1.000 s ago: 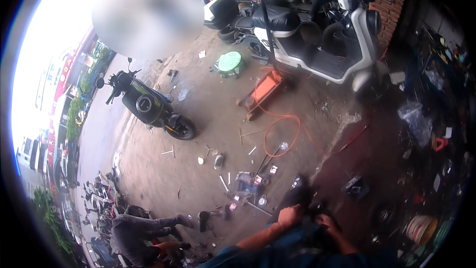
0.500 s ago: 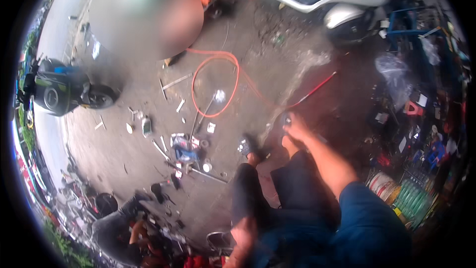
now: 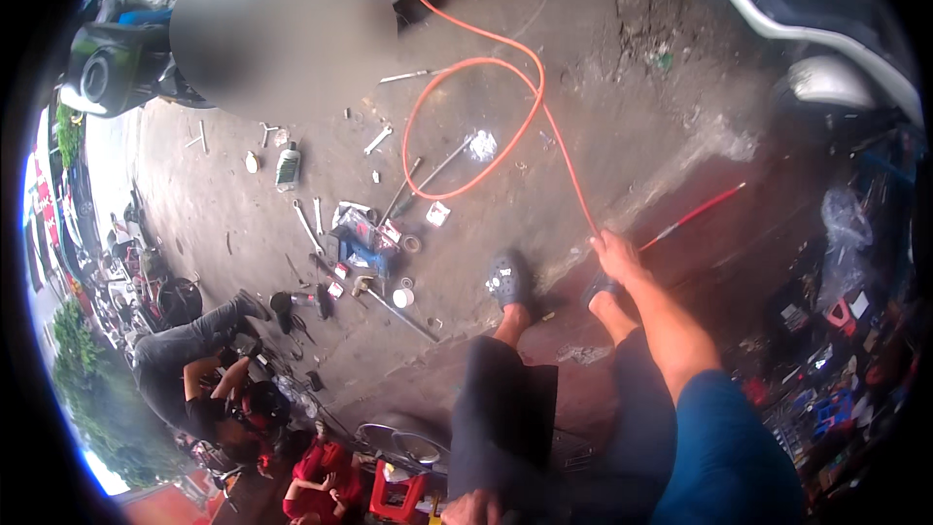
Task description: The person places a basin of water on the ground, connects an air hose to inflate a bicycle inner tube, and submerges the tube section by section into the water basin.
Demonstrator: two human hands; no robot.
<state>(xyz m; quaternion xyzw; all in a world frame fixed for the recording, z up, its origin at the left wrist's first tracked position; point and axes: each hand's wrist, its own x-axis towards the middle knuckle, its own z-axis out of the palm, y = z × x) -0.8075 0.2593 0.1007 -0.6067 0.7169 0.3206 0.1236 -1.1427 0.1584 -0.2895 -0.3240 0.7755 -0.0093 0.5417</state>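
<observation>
My right hand [image 3: 618, 258] is closed around an orange hose [image 3: 573, 172], above my right foot. From the hand the hose runs away from me into a loose loop on the ground. A thin red length [image 3: 702, 214] extends beyond the hand to the right; whether it joins the hose inside my fist is hidden. My left hand [image 3: 471, 508] is at the bottom edge by my left thigh, cut off by the frame, with its fingers not clear. A dark clog [image 3: 509, 278] with white marks is on my left foot.
Wrenches [image 3: 309, 224], a bottle [image 3: 288, 166], a blue tool [image 3: 367, 255] and a hammer [image 3: 394, 309] lie on the ground to the left. Two people [image 3: 209, 384] are at the lower left. A scooter [image 3: 816, 29] stands far right; clutter [image 3: 836, 399] lines the right.
The view has swung, so the ground items sit differently in it. My right hand, reaching low by my foot before, now grips the hose, whose stretch toward the loop is pulled straighter.
</observation>
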